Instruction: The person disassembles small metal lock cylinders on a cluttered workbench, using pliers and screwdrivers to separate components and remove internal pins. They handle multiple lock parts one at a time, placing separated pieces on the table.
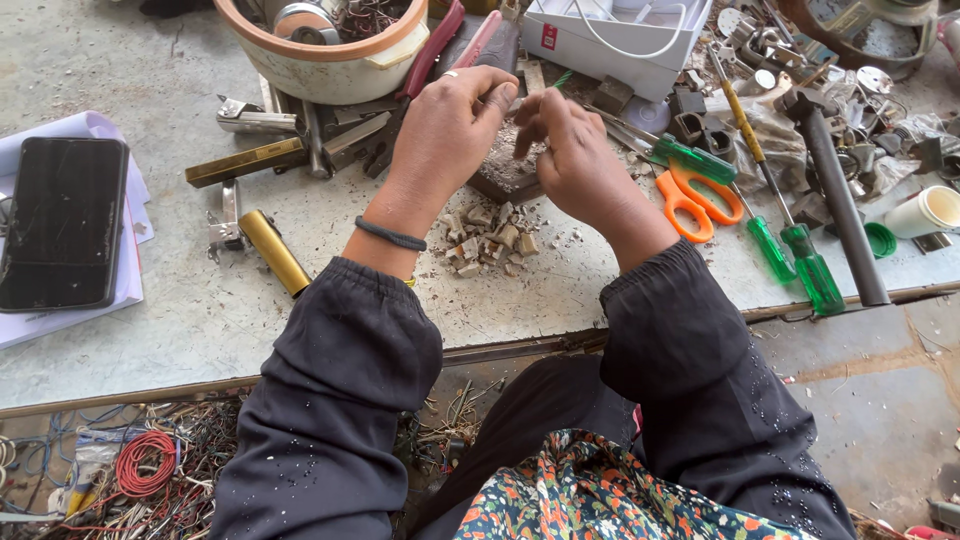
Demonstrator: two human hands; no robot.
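Note:
My left hand [448, 125] and my right hand [572, 152] are raised together over the middle of a grey worktop [180, 300], fingertips meeting and pinched around something small that the fingers hide. A thin green wire end [563, 78] pokes out just above them. Right under the hands lies a dark block [505, 175] and, nearer to me, a pile of small pale broken pieces [492, 240]. A dark band circles my left wrist [390, 235].
Orange-handled scissors [695, 195], green-handled screwdrivers [800, 260] and a hammer [835, 190] lie to the right. A pot of parts [320, 55], red-handled pliers [430, 50] and a white box [610, 40] sit behind. A black phone [60, 220] rests on papers at left. Tangled wires [140, 470] lie below.

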